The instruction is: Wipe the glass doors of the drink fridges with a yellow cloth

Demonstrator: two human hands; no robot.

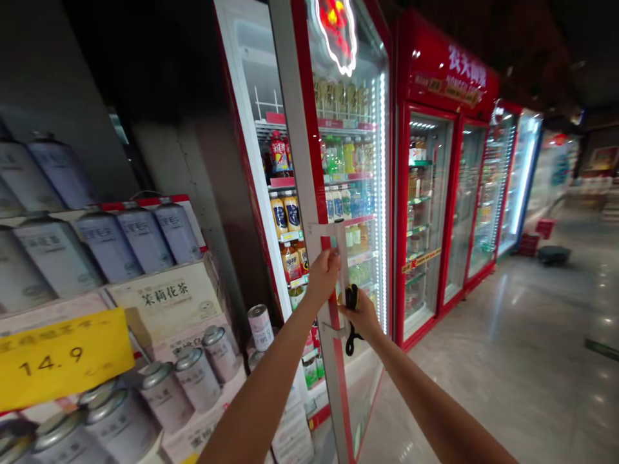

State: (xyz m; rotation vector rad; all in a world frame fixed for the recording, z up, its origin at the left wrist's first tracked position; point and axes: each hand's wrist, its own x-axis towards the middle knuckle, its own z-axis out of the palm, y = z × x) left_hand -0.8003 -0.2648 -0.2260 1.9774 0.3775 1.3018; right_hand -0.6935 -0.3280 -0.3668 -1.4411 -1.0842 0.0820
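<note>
My left hand is closed at the white door handle, its fingers curled round the upright bar. Lower down, my right hand is closed on what look like black scissors with yellow inside the loops; the blades are hidden. The scissors are close beside the handle's lower part; I cannot tell whether they touch it. The handle is on a red-and-white framed glass door that stands swung out from a drinks fridge. Bottles show on the shelves behind it.
On the left, tea cans and boxes stand stacked in tiers with a yellow price sign reading 14.9. More red fridges line the right side. Grey shiny floor runs beside them towards a dark low object.
</note>
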